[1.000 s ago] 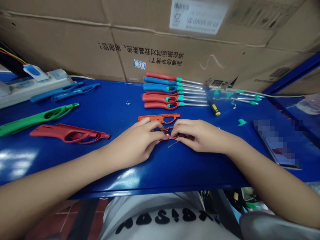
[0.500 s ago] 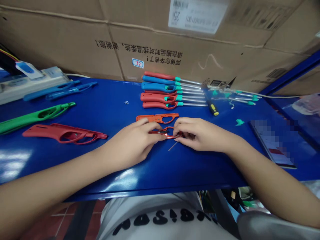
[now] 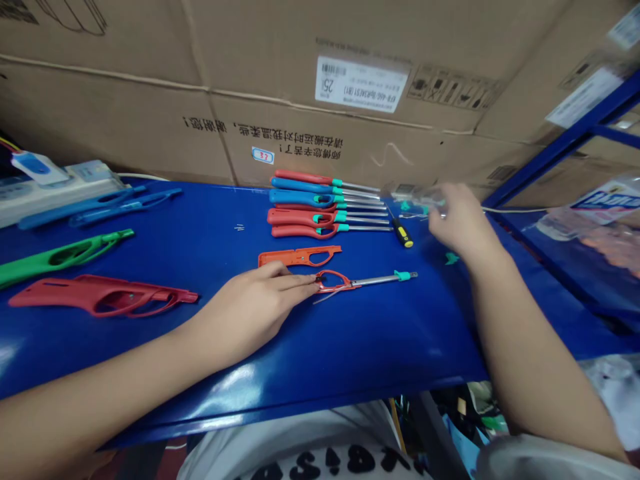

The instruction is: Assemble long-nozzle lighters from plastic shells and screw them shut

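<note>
My left hand (image 3: 263,303) rests on the table with its fingers pressed on an opened orange-red lighter (image 3: 334,283), hiding its handle end. From the lighter a metal tube (image 3: 376,281) with a teal piece (image 3: 402,275) points right. A thin wire (image 3: 329,296) sticks out below. Just behind lies a loose orange handle half (image 3: 299,256). My right hand (image 3: 459,223), blurred, reaches to the back right over a clear plastic bag (image 3: 417,203) with teal parts; I cannot tell whether its fingers hold anything.
Several red and blue long lighters (image 3: 305,217) lie in a row at the back, beside a yellow-black screwdriver (image 3: 403,235). Red (image 3: 100,297), green (image 3: 65,257) and blue handle shells (image 3: 125,207) lie left, near a power strip (image 3: 90,177). Small screws (image 3: 239,227) sit mid-table. A cardboard box (image 3: 150,100) stands behind.
My right hand has left the lighter and moved right and back to the plastic bag, uncovering the metal tube. My left hand stays on the lighter. The view has shifted.
</note>
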Tool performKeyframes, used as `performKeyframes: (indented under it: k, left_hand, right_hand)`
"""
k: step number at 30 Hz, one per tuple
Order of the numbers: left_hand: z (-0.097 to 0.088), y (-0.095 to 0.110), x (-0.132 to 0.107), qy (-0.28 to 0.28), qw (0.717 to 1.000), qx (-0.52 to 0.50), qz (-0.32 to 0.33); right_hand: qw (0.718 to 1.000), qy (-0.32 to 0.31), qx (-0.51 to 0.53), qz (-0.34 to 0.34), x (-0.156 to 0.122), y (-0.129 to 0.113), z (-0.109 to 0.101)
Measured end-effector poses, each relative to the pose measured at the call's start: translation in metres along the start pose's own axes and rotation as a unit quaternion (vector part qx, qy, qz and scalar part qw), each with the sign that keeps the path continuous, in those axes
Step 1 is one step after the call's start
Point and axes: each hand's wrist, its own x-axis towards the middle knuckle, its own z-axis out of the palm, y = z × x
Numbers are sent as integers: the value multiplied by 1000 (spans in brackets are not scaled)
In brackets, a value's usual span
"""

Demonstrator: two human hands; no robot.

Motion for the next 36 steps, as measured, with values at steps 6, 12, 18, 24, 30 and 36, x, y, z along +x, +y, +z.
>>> performKeyframes:
  k: [6,12,18,24,30,36]
  left_hand:
    - [1,-1,1,0,1000,-13,-9]
    - [1,-2,2,1,999,-24,-26]
    - [-1,-3,1,9,999,-38,-35]
    - [-5,-2,2,-1,999,-26,-27]
    - [-7,-2,1,0,999,-25,-23]
    - [-7,-2,1,-9,999,-35,-20]
  right_hand:
    - [989,-77,-73,100,8,33,25]
    - [986,-104,-72,112,7,23,43]
    - [981,-92,-63,162,10,29,52]
    - [987,-66,-8,143,14,45,65]
    - [992,-15,61,107,14,41,58]
    - [987,27,145,58,16,12,36]
